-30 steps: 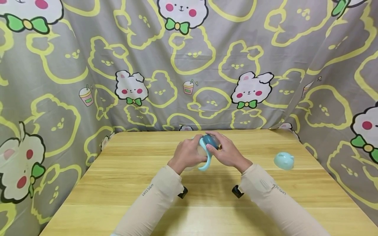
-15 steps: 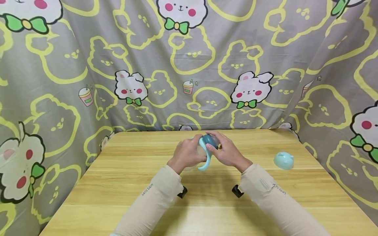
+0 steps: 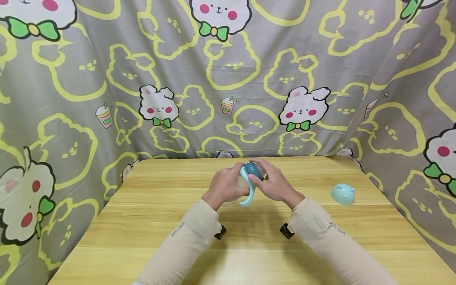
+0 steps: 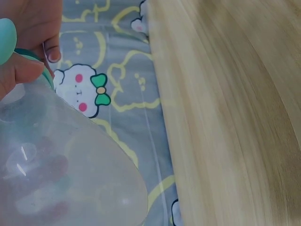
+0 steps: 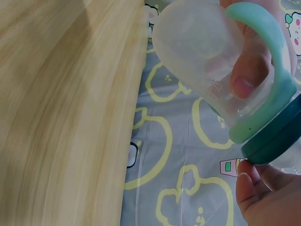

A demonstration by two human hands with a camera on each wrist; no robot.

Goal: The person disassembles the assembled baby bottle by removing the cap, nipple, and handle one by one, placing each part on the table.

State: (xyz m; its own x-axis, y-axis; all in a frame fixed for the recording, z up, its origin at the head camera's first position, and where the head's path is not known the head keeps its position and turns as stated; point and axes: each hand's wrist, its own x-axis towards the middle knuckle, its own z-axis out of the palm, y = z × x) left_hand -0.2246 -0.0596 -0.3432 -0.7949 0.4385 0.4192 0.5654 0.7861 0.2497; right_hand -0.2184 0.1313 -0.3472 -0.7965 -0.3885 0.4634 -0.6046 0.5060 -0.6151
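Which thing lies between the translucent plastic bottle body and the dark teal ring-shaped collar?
The ring of the mint-green curved plastic handle lies between bottle body and collar; the right wrist view shows this.

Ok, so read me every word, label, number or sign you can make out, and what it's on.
"Let's Slim": left sleeve.
Right sleeve: lettering too small and distorted to read surely.
Baby bottle: faint marking on its clear body, unreadable.
Curtain: tiny marks beside printed cups, too small to read.
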